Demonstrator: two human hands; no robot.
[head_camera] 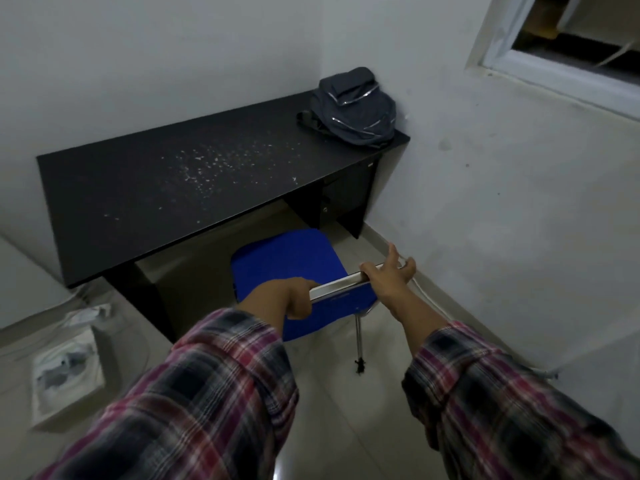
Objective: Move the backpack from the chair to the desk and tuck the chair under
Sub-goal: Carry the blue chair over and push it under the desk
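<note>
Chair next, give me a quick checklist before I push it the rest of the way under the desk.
1. Backpack on desk: ok.
2. Left hand closed on the chair backrest: ok.
3. Right hand gripping: not ok, fingers spread open on the top rail.
4. Seat lined up with the desk opening: ok.
5. Floor under the desk free of obstacles: cannot tell, shadowed.

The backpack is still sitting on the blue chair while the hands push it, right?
Not quite. The head view shows the backpack on the desk, at its far right corner. The blue chair has nothing on its seat, and both hands are on its backrest.
</note>
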